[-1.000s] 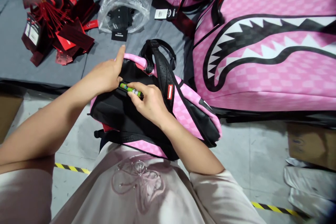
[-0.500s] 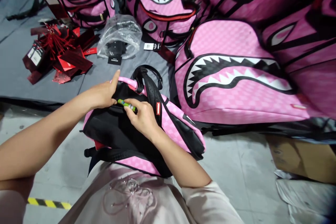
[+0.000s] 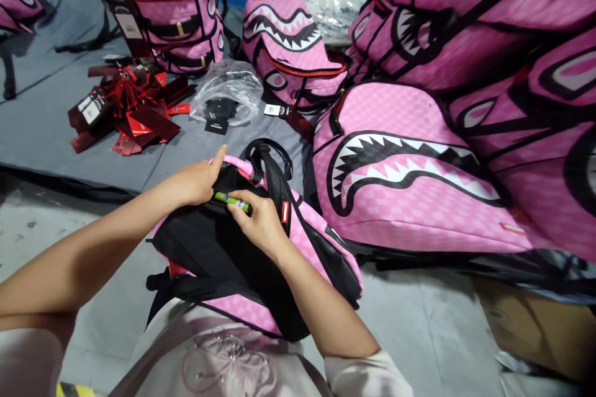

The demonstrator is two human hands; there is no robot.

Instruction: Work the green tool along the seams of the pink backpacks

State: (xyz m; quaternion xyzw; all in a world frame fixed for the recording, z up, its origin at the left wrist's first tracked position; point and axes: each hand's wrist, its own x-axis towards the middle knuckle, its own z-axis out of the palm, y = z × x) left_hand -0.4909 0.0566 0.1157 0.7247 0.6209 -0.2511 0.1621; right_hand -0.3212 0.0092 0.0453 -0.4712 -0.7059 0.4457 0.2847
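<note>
A pink-and-black backpack (image 3: 209, 248) lies tilted against my front, its black back panel facing up and its straps loose. My left hand (image 3: 198, 183) grips its upper edge by the pink carry handle (image 3: 233, 164). The index finger stretches out and the thumb presses near the black panel; the other fingers are hidden. In a pinch of thumb and fingers, my right hand (image 3: 258, 217) holds a slim green printed tube (image 3: 226, 198), perhaps a lighter, just above the panel. Its left end is close to my left thumb. A black shoulder strap (image 3: 274, 177) with a red label runs beside my right hand.
Red and dark hang tags (image 3: 125, 115) are heaped on the grey-covered table (image 3: 41, 130). A clear plastic bag (image 3: 228, 87) with black tags lies beside them. Pink shark-mouth backpacks (image 3: 410, 173) crowd the right and back. Cardboard (image 3: 535, 322) lies on the floor at right.
The view has lifted, bringing more backpacks at the back into sight. Both hands stay at the same place on the backpack, with the green tube still in my right hand.
</note>
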